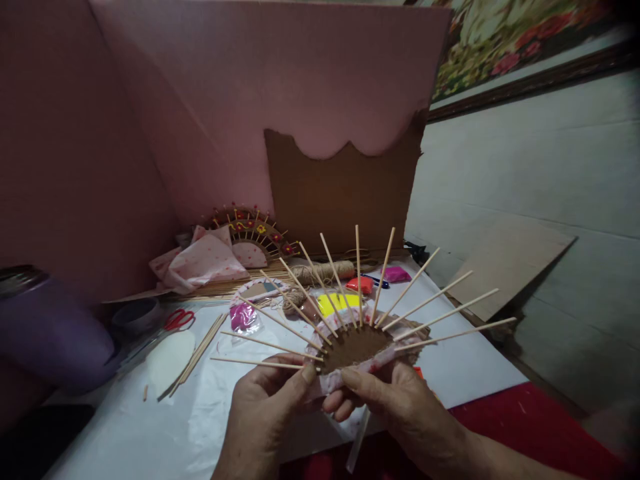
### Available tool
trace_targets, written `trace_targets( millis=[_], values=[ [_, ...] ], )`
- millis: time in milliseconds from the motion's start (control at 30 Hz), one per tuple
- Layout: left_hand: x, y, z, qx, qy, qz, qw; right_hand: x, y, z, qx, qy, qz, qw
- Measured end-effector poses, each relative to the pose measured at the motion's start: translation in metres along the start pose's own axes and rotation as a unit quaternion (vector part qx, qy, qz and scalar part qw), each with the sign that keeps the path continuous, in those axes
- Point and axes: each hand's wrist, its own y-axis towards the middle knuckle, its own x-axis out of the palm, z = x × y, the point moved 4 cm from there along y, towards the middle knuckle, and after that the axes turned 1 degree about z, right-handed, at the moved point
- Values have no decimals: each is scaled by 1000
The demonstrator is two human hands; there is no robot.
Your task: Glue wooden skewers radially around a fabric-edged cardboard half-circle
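Note:
Both my hands hold up a half-round brown cardboard piece (pixel 356 347) edged with pink patterned tape, with several thin wooden skewers (pixel 430 303) fanning out from its curved rim. My left hand (pixel 267 400) pinches its lower left edge, thumb on top. At the lower right edge my right hand (pixel 395 403) grips it with the thumb laid across the taped straight side. A white strip (pixel 358 440) hangs down below the hands.
On the white-covered table (pixel 165 433) lie red-handled scissors (pixel 177 320), loose skewers (pixel 197 353), a twine spool (pixel 325 271), pink, yellow and orange clay packets, and a finished decorated fan (pixel 253 233) beside pink paper. A purple bottle (pixel 45 327) stands at left. Pink and brown cardboard panels stand behind.

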Motion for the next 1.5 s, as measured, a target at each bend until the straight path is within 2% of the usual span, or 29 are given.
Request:
trace_targets(
  millis=[267,367,900,1500],
  values=[
    [1,2,2,5,-45,-16,999,1,0,0,-2,29,0,1000],
    [0,1,4,6,-39,-3,999,0,0,1,4,34,5,999],
    [3,-5,4,-1,-2,-17,1000,0,1,3,-9,12,-5,1000],
    [5,-4,3,-9,-26,-36,999,-1,0,3,-3,-6,8,1000]
  ],
)
